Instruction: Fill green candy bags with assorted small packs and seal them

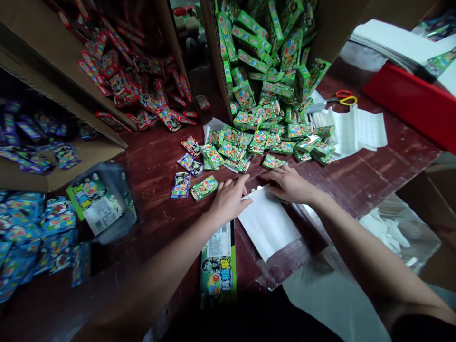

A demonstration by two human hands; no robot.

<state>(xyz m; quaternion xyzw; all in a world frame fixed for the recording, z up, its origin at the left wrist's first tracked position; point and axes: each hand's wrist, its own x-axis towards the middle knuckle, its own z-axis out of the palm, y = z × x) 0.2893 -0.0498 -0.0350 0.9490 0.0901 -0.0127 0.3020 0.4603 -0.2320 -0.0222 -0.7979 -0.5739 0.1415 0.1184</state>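
Observation:
My left hand [231, 199] reaches over the table with its fingers stretched and its thumb apart, near the upper left corner of a white sheet [269, 225] in a clear plastic bag. My right hand [294, 183] lies at the sheet's upper right, its fingers spread close to a small green candy box [273, 161]. Neither hand visibly grips anything, though some fingertips are hidden. Left of my left hand lie another green candy box [204, 188] and purple packs [180, 185]. Under my left forearm is a printed green-and-black card [219, 273].
Green candy boxes spill from a carton [223, 95]. Red packs [124, 80] fill another, with purple packs [28, 128] and blue packs [21, 228] at left. Scissors [345, 98], a red box [406, 102], a bagged printed card [99, 204] and a clear bag [399, 232] stand around.

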